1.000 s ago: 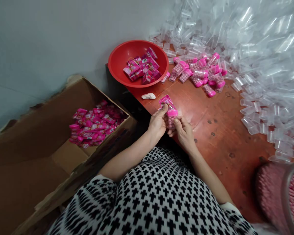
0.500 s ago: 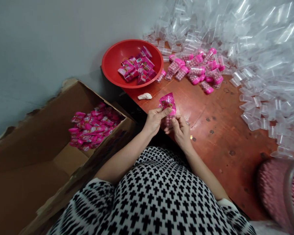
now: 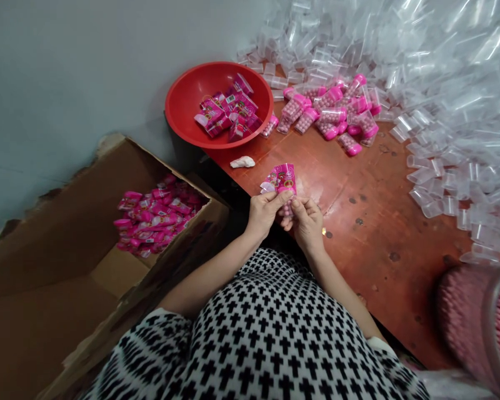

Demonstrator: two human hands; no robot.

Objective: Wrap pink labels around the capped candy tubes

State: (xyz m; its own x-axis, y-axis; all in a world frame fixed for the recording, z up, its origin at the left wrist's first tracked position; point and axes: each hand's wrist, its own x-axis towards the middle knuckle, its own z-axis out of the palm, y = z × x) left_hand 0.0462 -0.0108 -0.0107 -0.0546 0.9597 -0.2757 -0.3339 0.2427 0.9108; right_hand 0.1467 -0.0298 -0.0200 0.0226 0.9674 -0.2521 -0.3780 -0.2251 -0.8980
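Note:
Above the near edge of the table, my left hand (image 3: 263, 214) pinches pink printed wrapper sleeves (image 3: 286, 176) that fan out beyond its thumb. Just below them is a small clear bottle of pink candy balls (image 3: 287, 208), gripped by my right hand (image 3: 310, 221) with thumb and fingers closed round its lower part. The bottle's upper end meets the sleeves; my left thumb covers the spot, so I cannot tell how far it goes inside. Both hands are close together, almost touching.
A red bowl (image 3: 179, 119) of pink wrappers stands at the table corner, near a white scrap (image 3: 242, 161). Behind lie filled pink-capped bottles (image 3: 328, 115) and heaped clear containers (image 3: 433, 100). A cardboard box (image 3: 45, 233) holds wrapped bottles (image 3: 158, 216); a candy tub (image 3: 466, 322) sits right.
The sleeves between my hands have spread, with more of them showing on the left. My left hand has slid slightly down toward the bottle; the right keeps its hold. The view has shifted a little.

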